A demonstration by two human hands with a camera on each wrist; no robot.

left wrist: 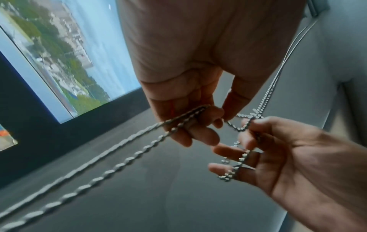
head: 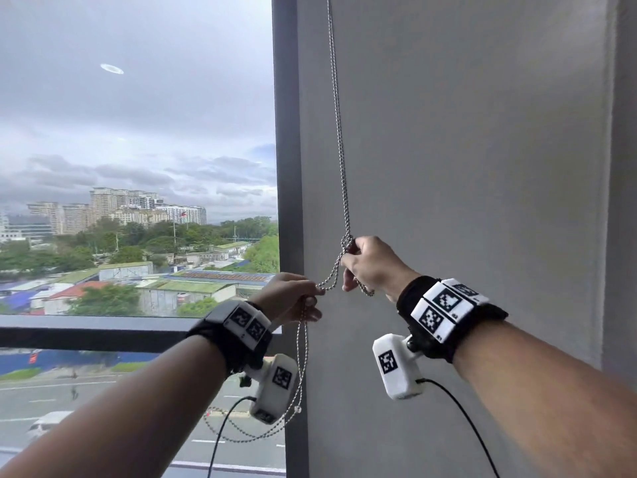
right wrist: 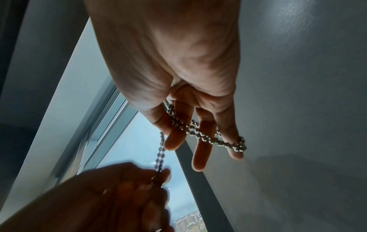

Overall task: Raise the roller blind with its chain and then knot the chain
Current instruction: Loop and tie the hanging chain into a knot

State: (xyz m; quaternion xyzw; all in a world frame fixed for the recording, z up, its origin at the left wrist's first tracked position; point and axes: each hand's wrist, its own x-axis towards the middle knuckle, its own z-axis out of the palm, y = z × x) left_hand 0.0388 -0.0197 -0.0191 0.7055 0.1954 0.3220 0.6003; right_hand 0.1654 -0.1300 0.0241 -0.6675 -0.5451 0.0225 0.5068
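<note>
A metal bead chain (head: 339, 143) hangs down in front of the grey wall, its two strands crossing in a loose loop (head: 346, 241). My right hand (head: 348, 260) pinches the chain at that crossing, and a short length lies draped over its fingers (right wrist: 200, 136). Lower and to the left, my left hand (head: 315, 294) pinches the doubled chain (left wrist: 190, 114) between thumb and fingertips. From there the rest of the chain sags in a long loop (head: 262, 434) below my left wrist. The window glass is uncovered; the blind itself is out of view.
A dark vertical window post (head: 286, 150) stands just left of the chain, with a dark horizontal rail (head: 103, 332) below the glass. The plain grey wall (head: 482, 132) fills the right side. Black cables (head: 462, 415) trail from the cameras at both wrists.
</note>
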